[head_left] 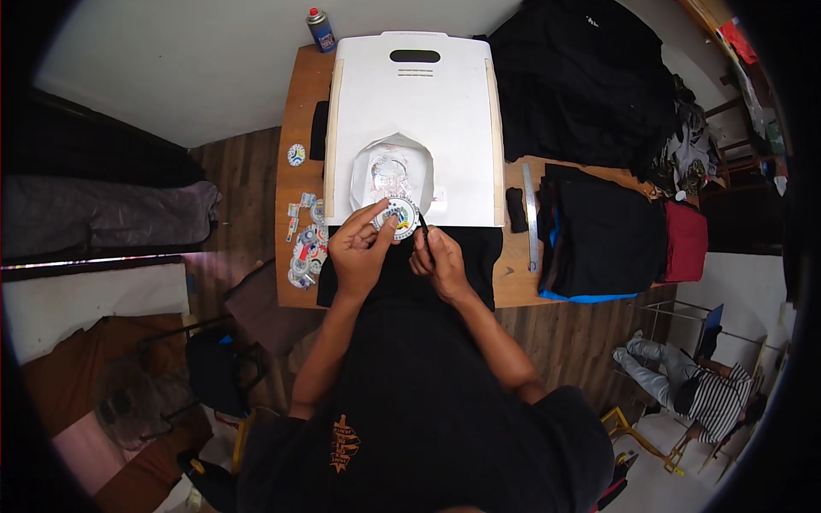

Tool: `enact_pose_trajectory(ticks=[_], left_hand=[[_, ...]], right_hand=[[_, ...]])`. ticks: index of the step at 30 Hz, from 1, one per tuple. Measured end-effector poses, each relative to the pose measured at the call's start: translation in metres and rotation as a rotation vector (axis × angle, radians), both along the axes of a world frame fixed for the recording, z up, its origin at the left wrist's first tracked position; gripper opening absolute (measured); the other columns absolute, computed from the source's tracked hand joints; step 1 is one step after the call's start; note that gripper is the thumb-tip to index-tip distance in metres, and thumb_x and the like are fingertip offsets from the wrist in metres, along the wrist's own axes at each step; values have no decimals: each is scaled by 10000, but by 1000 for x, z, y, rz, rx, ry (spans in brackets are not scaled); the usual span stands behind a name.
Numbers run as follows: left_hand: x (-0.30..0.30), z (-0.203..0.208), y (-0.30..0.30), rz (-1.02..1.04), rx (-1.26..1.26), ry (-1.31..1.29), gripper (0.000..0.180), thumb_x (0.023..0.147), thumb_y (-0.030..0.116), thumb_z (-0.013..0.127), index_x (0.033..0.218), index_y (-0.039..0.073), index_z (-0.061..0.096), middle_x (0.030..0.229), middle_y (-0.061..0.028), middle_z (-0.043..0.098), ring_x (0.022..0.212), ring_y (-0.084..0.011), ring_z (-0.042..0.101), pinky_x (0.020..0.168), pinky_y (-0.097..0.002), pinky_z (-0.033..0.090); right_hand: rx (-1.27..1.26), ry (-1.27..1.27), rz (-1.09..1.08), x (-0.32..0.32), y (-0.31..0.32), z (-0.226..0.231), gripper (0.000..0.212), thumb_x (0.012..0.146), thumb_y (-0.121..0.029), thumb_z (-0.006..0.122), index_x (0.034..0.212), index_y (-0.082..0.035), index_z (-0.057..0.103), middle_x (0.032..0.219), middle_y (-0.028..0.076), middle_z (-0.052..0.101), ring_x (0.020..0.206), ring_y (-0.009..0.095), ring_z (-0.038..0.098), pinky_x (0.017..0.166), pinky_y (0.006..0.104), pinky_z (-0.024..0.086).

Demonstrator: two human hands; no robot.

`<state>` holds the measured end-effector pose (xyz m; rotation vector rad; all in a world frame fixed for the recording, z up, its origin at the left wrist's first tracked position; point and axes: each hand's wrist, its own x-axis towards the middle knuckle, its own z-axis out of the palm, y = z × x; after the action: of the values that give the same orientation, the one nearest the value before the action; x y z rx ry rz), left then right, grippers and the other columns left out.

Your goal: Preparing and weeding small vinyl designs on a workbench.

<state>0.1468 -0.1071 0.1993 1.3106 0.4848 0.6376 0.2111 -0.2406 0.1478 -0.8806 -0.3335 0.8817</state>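
Note:
Pinched in the fingers of my left hand [357, 255] is a round white printed emblem [405, 224] with blue, yellow and green in its middle. My right hand [445, 265] grips a slim black tool [422, 223] right at the emblem's right edge; its kind is mostly hidden by the fingers. Just beyond the hands, a translucent whitish sheet [416, 162] with bent-up edges and a faint round print lies on a white board [445, 111] that has a dark handle slot. Black cloth [470, 256] covers the table's near part.
Several loose emblems [310, 256] lie at the table's left, another emblem [296, 155] farther back. A spray can [321, 30] stands behind. To the right are a metal ruler [531, 218], a stack of folded dark garments [599, 235] and heaped black clothing [581, 77]. A person [697, 389] is at lower right.

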Motion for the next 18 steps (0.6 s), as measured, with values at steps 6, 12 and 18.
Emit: enact_pose_trajectory(ticks=[6,12,18], left_hand=[[0,2,0,-2,2,2,297,890,-56,665,1183,-90,631,1129,-147,641,877,-128,672,686,-229,608],[0,2,0,-5,8,-12,293,896,-59,658,1187,-89,630,1117,-133,651,882,-114,663,702,-211,572],[-1,-1,1,-4,30,-23,286,908,-67,640,1192,-90,630,1104,-117,660,894,-89,639,700,-182,496]], right_hand=[[-1,15,-22,-1,0,-2,365,1087,-342,335,918,-54,483,564,-41,306,466,65,268,481,243,265],[7,38,-12,1,-1,0,366,1086,-343,337,915,-54,482,561,-43,293,464,63,256,480,244,259],[0,36,-8,1,-1,0,367,1084,-345,345,914,-53,486,562,-43,294,462,63,251,478,242,255]])
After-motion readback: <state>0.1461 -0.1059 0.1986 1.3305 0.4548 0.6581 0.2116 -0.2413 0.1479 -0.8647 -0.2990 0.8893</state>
